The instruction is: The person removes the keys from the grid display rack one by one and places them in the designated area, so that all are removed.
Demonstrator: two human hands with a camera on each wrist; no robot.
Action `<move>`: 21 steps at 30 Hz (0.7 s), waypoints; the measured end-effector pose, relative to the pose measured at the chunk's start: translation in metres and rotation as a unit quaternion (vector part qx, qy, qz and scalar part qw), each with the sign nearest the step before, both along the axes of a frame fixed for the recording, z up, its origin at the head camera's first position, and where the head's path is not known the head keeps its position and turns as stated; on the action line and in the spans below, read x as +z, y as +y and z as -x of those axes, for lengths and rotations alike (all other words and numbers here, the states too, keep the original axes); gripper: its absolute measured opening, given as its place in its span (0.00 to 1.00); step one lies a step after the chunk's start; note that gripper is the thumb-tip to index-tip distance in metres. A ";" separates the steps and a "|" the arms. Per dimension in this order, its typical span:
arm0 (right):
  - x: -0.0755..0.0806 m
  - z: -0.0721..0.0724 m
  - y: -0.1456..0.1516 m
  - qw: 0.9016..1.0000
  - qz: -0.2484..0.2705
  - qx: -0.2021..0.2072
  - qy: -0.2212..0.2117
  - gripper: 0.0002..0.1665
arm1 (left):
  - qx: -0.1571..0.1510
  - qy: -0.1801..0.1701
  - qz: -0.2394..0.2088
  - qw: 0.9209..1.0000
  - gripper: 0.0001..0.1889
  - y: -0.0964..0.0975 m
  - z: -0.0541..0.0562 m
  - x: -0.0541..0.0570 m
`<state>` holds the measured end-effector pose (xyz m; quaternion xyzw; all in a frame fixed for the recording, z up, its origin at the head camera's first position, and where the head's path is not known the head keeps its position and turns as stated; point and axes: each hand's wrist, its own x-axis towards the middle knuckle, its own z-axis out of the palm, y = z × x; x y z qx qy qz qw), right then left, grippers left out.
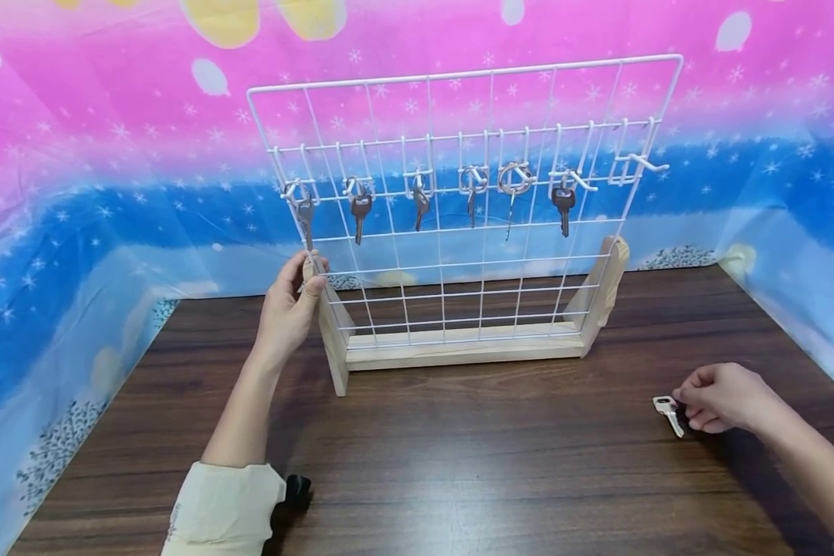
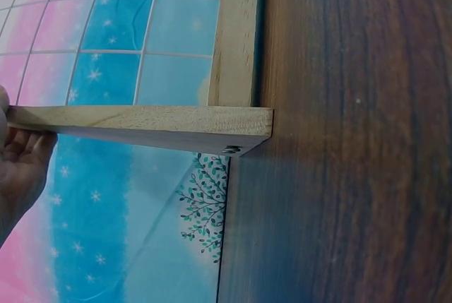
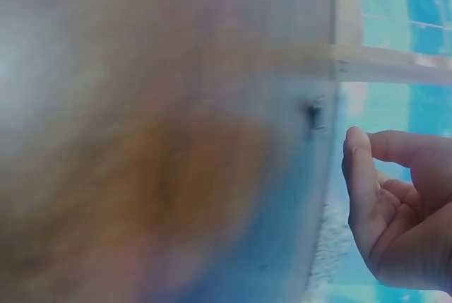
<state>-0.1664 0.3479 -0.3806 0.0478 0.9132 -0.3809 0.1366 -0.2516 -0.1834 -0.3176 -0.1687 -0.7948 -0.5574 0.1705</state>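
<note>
A white wire grid rack (image 1: 452, 292) stands on a wooden base (image 1: 466, 354). My left hand (image 1: 290, 305) grips the top of its left wooden upright (image 1: 330, 332), also visible in the left wrist view as a pale board (image 2: 141, 117). Over the table's right side, my right hand (image 1: 723, 398) has thumb and forefinger pinched together, with a silver key (image 1: 669, 415) at the fingertips. In the right wrist view that pinch (image 3: 357, 140) is plain, but the key is too blurred to make out. Several keys, such as this dark-headed one (image 1: 564, 207), hang from hooks along the grid.
At the grid's far right, a white hook (image 1: 642, 162) carries no key. The right wooden upright (image 1: 603, 286) stands between the rack and my right hand. Behind the dark wooden table (image 1: 459, 463) hangs a pink and blue patterned cloth (image 1: 111, 154).
</note>
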 end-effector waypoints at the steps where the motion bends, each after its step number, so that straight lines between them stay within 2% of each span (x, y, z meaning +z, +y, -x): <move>1: 0.004 0.000 -0.001 1.000 0.000 0.003 0.010 0.12 | -0.002 0.000 0.001 1.000 0.24 0.000 0.000 0.000; 4: 0.019 0.002 -0.006 0.999 0.013 0.014 0.051 0.17 | -0.005 0.002 0.001 1.000 0.24 0.000 0.001 -0.001; 7: 0.039 0.005 -0.018 0.992 0.043 0.012 0.119 0.19 | -0.006 0.003 -0.001 1.000 0.24 -0.001 0.001 -0.001; 9: 0.053 0.006 -0.028 0.984 0.066 0.002 0.169 0.18 | -0.005 0.004 0.000 1.000 0.24 0.000 0.001 -0.001; 13: 0.077 0.008 -0.053 0.959 0.142 -0.016 0.246 0.08 | -0.003 0.001 -0.001 1.000 0.24 0.000 0.001 -0.001; 15: 0.088 0.012 -0.067 0.939 0.198 -0.026 0.282 0.04 | -0.002 -0.002 -0.001 1.000 0.24 -0.001 0.001 -0.001; 18: 0.105 0.021 -0.087 0.892 0.305 -0.024 0.334 0.02 | -0.002 -0.006 -0.006 1.000 0.24 -0.001 0.003 -0.001; 21: 0.119 0.032 -0.107 0.844 0.382 -0.009 0.376 0.03 | -0.002 -0.009 -0.007 1.000 0.24 0.000 0.003 -0.001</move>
